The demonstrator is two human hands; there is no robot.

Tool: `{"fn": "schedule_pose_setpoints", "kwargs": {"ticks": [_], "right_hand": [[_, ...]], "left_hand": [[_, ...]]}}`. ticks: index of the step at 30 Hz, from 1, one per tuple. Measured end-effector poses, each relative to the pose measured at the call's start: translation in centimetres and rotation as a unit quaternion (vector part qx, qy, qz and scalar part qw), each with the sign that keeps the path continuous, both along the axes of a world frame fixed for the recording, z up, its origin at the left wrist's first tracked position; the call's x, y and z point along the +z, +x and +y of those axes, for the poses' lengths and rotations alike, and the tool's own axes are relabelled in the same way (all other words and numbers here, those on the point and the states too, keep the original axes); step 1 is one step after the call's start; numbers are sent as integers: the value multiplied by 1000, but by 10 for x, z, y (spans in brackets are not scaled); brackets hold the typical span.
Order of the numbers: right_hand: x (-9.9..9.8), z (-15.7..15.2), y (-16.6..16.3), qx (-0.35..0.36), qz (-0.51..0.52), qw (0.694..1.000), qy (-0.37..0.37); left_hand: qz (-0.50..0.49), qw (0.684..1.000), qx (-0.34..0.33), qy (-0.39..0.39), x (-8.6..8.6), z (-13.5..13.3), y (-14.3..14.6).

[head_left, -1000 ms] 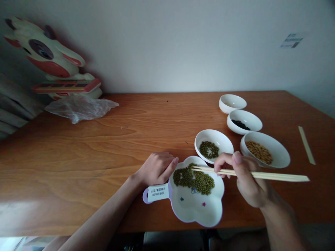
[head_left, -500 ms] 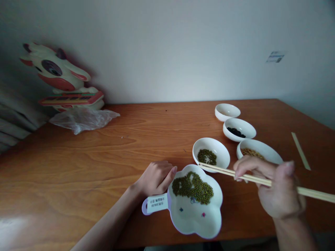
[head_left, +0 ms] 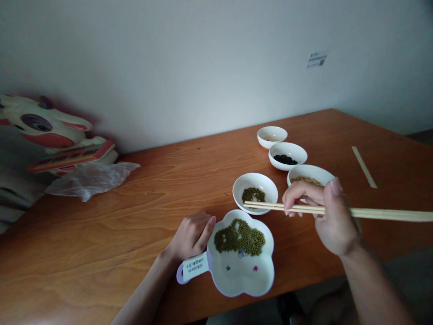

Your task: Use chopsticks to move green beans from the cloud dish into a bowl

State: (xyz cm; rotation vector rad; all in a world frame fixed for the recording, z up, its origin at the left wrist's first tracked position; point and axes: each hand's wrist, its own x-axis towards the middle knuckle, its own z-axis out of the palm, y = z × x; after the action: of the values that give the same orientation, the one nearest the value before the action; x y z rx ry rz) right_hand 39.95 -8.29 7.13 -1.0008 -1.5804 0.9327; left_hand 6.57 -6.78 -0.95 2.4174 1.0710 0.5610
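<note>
My right hand (head_left: 324, 216) is closed on a pair of wooden chopsticks (head_left: 372, 213) held level, their tips over the near rim of a small white bowl (head_left: 267, 183) with a few green beans (head_left: 253, 195) in it. In front of me stands a flower-shaped white dish (head_left: 248, 277) with a lilac rim, holding a heap of green mung beans (head_left: 239, 236). My left hand (head_left: 191, 234) rests curled on the table against the dish's left edge, beside its labelled handle (head_left: 193, 266), holding nothing that I can see.
Three more white bowls stand in a row behind: one with tan beans (head_left: 309, 175), one with black beans (head_left: 287, 155), one nearly bare (head_left: 272, 135). A paper chopstick sleeve (head_left: 364, 166) lies at right. A crumpled plastic bag (head_left: 91, 178) and a red-and-white toy (head_left: 57, 140) sit at far left by the wall.
The chopsticks rose from the flower dish's beans and now hover over the small green-bean bowl. The view has swung, shifting everything leftward. My left hand stayed put.
</note>
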Motion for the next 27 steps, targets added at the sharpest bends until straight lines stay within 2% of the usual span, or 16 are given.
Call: {"fn": "schedule_pose_setpoints", "kwargs": {"ticks": [3, 6, 14, 22, 27], "right_hand": [[4, -2, -3, 87, -63, 994, -30], [3, -2, -7, 134, -123, 982, -52], [-5, -4, -21, 158, -149, 975, -47], [-9, -3, -12, 168, -144, 972, -79], [-11, -2, -16, 178, -139, 972, -64]], "left_hand": [[2, 1000, 4, 7, 0, 0, 0], [4, 1000, 9, 6, 0, -1, 0], [-5, 1000, 12, 11, 1, -1, 0], [-12, 1000, 11, 4, 3, -1, 2], [-12, 1000, 4, -4, 3, -1, 1]]}}
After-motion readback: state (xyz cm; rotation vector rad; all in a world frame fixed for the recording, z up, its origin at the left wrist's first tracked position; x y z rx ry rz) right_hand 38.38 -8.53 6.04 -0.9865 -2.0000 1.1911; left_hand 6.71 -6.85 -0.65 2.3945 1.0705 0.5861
